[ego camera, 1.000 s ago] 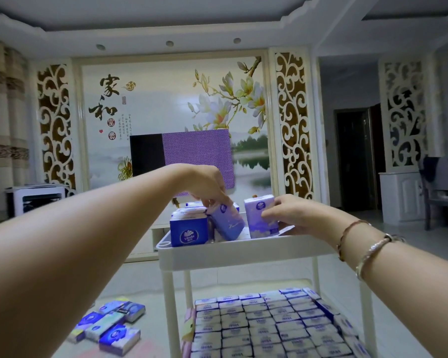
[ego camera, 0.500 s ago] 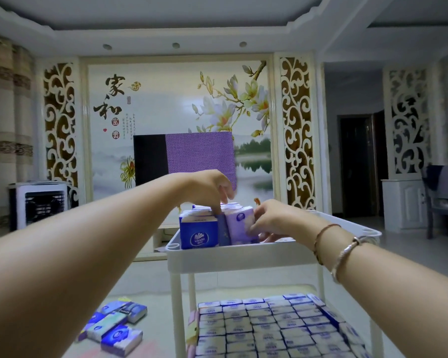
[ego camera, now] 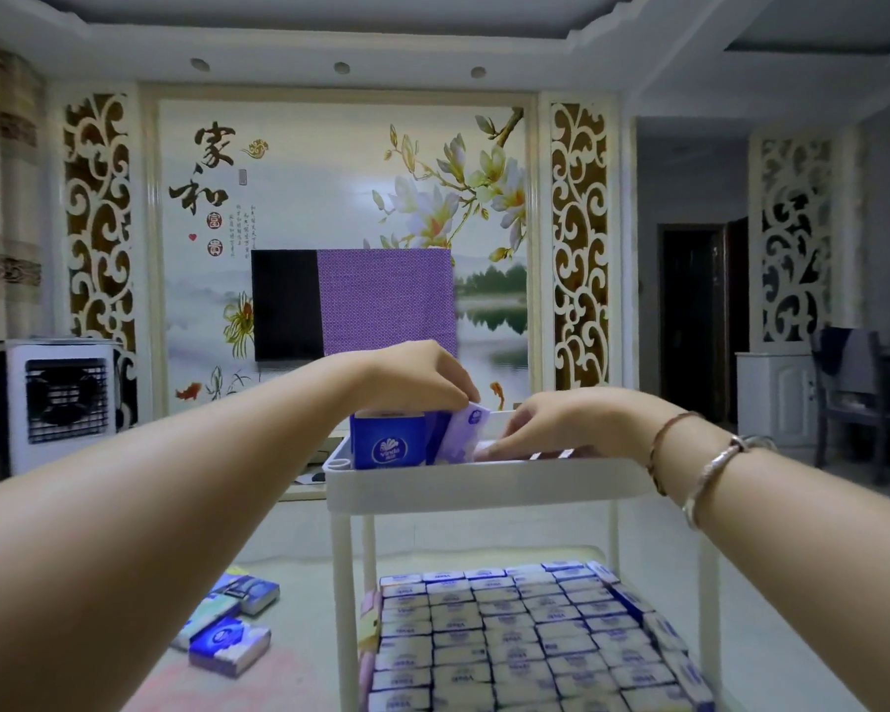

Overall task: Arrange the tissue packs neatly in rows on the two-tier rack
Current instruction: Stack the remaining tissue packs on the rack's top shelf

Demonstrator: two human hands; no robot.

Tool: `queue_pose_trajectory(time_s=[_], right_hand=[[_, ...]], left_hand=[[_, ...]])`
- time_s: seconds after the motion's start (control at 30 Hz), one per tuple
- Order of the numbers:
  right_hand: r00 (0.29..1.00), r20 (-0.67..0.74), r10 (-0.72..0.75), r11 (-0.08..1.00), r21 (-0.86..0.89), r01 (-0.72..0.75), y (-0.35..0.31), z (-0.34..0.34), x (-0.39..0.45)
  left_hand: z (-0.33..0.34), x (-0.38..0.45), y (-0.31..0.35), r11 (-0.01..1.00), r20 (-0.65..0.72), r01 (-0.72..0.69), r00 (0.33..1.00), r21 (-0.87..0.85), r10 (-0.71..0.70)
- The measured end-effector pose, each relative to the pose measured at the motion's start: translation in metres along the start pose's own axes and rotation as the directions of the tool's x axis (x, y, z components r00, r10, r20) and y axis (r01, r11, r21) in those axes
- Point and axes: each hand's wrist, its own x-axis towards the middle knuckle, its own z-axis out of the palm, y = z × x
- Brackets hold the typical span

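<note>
top tier just begun, lower tier already packed

the left hand (ego camera: 412, 382) reaches over from above and its grip pinches the top edge of a lilac tissue pack (ego camera: 461, 434), fingers curled down onto it. the right hand (ego camera: 551, 429) lies just to the right of that pack, low over the tray floor, with its fingertips at the pack's lower right side; whether that grip pinches the pack or only steadies it cannot be told, since the fingers are partly hidden by the rim.

the pack stands on end in the top tier (ego camera: 484, 488) of the white rack. its long axis runs up and down but tilts, the top leaning to the right, away from the blue pack (ego camera: 389, 439) that stands upright just to the left of the grip. by my reading it needs tipping upright and pushing against its neighbours.

to the right of the grip, the top tier shows bare slats, so most of this level looks unfilled. below the grip, the lower tier (ego camera: 535, 639) holds tight rows of packs and looks finished. down to the left, a few loose packs (ego camera: 230, 621) lie on the floor, not yet shelved.
</note>
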Motion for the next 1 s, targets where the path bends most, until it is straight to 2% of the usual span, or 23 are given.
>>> queue_pose_trajectory(time_s=[0.13, 0.27, 0.37, 0.5, 0.57, 0.63, 0.67, 0.83, 1.0], right_hand=[[0.986, 0.12, 0.113, 0.993, -0.055, -0.107, -0.01, -0.003, -0.003], [0.981, 0.043, 0.187, 0.958, -0.227, -0.173, -0.016, -0.002, -0.002], [0.976, 0.009, 0.217, 0.951, -0.226, -0.21, -0.016, -0.001, -0.004], [0.981, -0.045, 0.188, 0.982, -0.01, -0.189, -0.014, -0.003, 0.002], [0.981, -0.03, 0.192, 0.951, 0.254, -0.179, -0.014, -0.004, 0.003], [0.982, 0.008, 0.189, 0.854, 0.492, -0.169, -0.015, -0.006, 0.002], [0.983, 0.03, 0.182, 0.814, 0.556, -0.168, -0.014, -0.006, 0.002], [0.989, 0.097, 0.115, 0.593, 0.791, -0.147, -0.015, -0.003, 0.005], [0.979, 0.174, -0.103, 0.363, 0.923, -0.126, -0.003, -0.005, -0.003]], left_hand=[[-0.003, -0.006, 0.003, 0.999, 0.047, 0.023, 0.999, -0.022, -0.022], [-0.005, -0.011, 0.002, 0.998, 0.028, 0.046, 0.998, 0.042, -0.048], [-0.005, -0.011, -0.001, 0.997, -0.034, 0.033, 0.999, 0.072, -0.031], [-0.005, -0.004, -0.005, 0.997, -0.064, 0.047, 0.997, 0.057, -0.043], [-0.004, 0.0, -0.006, 0.994, -0.085, 0.068, 0.995, 0.085, -0.061], [-0.001, 0.004, -0.006, 0.989, -0.109, 0.077, 0.992, 0.129, -0.063], [0.0, 0.006, -0.006, 0.986, -0.119, 0.082, 0.991, 0.148, -0.065], [0.004, 0.013, -0.007, 0.974, -0.167, 0.116, 0.982, 0.193, -0.084], [0.003, 0.014, -0.01, 0.977, -0.161, 0.133, 0.981, 0.167, -0.106]])
